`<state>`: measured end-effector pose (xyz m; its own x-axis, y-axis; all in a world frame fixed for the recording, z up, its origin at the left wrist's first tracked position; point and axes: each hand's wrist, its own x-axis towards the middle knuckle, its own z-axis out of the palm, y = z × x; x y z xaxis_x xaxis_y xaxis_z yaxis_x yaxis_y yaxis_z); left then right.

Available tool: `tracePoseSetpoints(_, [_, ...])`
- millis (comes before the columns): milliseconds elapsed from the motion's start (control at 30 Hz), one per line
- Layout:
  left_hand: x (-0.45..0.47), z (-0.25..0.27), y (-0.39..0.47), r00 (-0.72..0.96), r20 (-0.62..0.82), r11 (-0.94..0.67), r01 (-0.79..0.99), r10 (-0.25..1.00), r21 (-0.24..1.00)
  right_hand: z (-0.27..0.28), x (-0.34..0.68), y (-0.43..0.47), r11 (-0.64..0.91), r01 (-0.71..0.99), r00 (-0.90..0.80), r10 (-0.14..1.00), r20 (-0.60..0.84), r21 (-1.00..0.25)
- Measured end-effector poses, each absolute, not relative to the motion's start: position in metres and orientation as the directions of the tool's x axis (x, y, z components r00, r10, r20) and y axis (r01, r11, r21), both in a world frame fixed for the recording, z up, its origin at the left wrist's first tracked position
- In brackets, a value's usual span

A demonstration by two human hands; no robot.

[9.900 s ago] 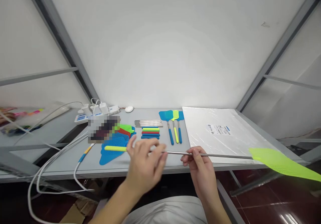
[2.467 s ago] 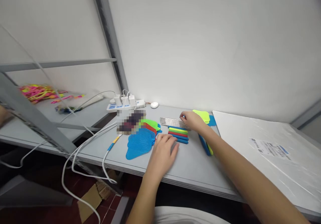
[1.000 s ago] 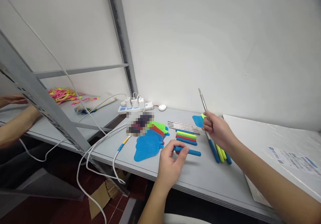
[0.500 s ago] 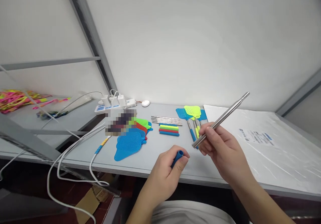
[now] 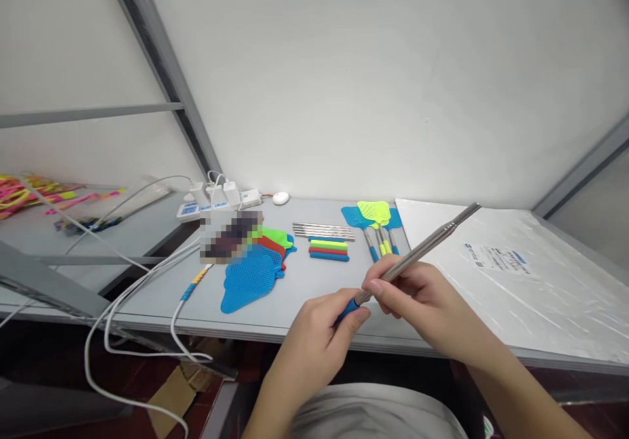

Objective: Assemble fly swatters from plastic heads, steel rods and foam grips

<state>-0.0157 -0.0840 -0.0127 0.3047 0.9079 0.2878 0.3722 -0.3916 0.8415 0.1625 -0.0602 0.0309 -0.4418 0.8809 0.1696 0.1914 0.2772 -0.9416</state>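
My left hand (image 5: 327,334) is closed around a blue handle sleeve (image 5: 348,309), most of it hidden by the fingers. In my right hand (image 5: 417,298) is a steel telescopic rod (image 5: 417,250), pinched between thumb and fingers and slanting up to the right. The rod's lower end meets the sleeve's mouth; how far inside it sits I cannot tell. Beyond the hands lie several coloured sleeves (image 5: 328,251) and a row of steel rods (image 5: 324,230). Blue, red and green fly swatter heads (image 5: 250,278) overlap on the left. Swatters with handles (image 5: 374,213) lie behind my right hand.
A white plastic-wrapped package (image 5: 531,288) covers the table's right side. At the back left stands a power strip (image 5: 189,211) with chargers, and white cables (image 5: 111,334) hang over the front edge. A small white case (image 5: 280,198) rests by the wall. Metal shelf posts (image 5: 167,65) rise at left.
My right hand has moved left and down, bringing the rod's lower end from apart to the blue sleeve's mouth. My left hand stays nearly in place. The view has shifted slightly.
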Motion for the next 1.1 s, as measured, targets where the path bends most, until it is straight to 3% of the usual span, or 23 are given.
tracePoseSetpoints(267, [-0.017,-0.01,-0.085,0.279,0.273,-0.363,0.353,0.921,0.862,0.023,0.163,-0.057,0.289,0.2,-0.475,0.864,0.165,-0.936])
tracePoseSetpoints(367, [-0.014,-0.01,-0.086,0.287,0.241,-0.346,0.403,0.927,0.848,0.022,0.151,-0.055,0.274,-0.088,-0.213,0.934,0.287,-0.958])
tracePoseSetpoints(433, [-0.009,-0.01,-0.087,0.318,0.225,-0.349,0.415,0.921,0.84,0.026,0.142,-0.055,0.246,-0.401,-0.02,0.961,0.277,-0.882])
tracePoseSetpoints(500, [-0.004,-0.012,-0.09,0.331,0.227,-0.352,0.389,0.916,0.852,0.03,0.134,-0.057,0.205,-0.609,0.055,0.975,0.217,-0.766])
tracePoseSetpoints(567, [-0.001,-0.017,-0.091,0.286,0.22,-0.301,0.281,0.933,0.911,0.029,0.129,-0.062,0.2,-0.674,0.104,0.979,0.177,-0.712])
tracePoseSetpoints(667, [-0.003,-0.026,-0.084,0.181,0.167,-0.144,-0.134,0.969,0.98,0.015,0.122,-0.073,0.252,-0.678,0.22,0.966,0.137,-0.69])
tracePoseSetpoints(733, [-0.008,-0.032,-0.075,0.159,0.131,-0.05,-0.432,0.979,0.9,0.001,0.118,-0.08,0.275,-0.683,0.253,0.958,0.134,-0.677])
tracePoseSetpoints(800, [-0.013,-0.037,-0.066,0.186,0.099,0.036,-0.61,0.978,0.792,-0.011,0.115,-0.086,0.285,-0.693,0.26,0.956,0.139,-0.662])
tracePoseSetpoints(900, [-0.012,-0.045,-0.059,0.246,0.075,0.129,-0.715,0.966,0.687,-0.019,0.116,-0.088,0.271,-0.723,0.233,0.962,0.146,-0.636])
tracePoseSetpoints(1100, [-0.005,-0.052,-0.062,0.268,0.163,0.111,-0.775,0.95,0.623,-0.01,0.126,-0.077,0.204,-0.794,0.1,0.973,0.208,-0.573])
